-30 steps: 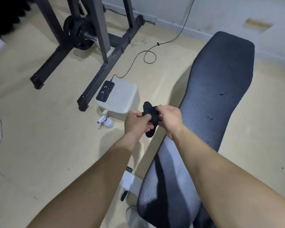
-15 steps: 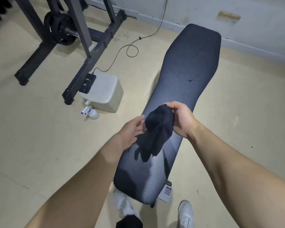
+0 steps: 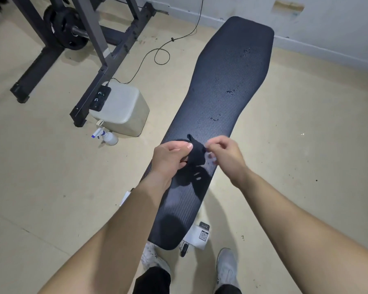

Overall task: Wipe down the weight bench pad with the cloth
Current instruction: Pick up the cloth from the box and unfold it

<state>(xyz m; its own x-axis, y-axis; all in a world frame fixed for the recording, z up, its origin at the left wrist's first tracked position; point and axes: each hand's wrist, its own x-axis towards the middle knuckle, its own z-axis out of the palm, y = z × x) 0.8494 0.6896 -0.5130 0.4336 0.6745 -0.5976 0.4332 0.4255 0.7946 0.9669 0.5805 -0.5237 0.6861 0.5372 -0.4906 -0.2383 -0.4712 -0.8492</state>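
Note:
The long dark weight bench pad [image 3: 227, 85] runs from near my feet to the far wall, with a few wet specks on its upper half. Above its middle I hold a small black cloth [image 3: 197, 155] bunched between both hands. My left hand [image 3: 171, 160] grips the cloth's left side with thumb on top. My right hand [image 3: 225, 155] pinches its right edge with blurred fingertips. Part of the cloth hangs below my hands and casts a shadow on the pad.
A white spray bottle [image 3: 107, 136] lies on the beige floor beside a pale box [image 3: 123, 109] carrying a black device with a cable. A dark rack frame [image 3: 102, 54] with a weight plate [image 3: 66, 28] stands at left. My white shoes [image 3: 226, 266] flank the pad's near end.
The view has pulled back and centred on the pad. The cloth, which hung open from my right hand, is now bunched tighter between both hands.

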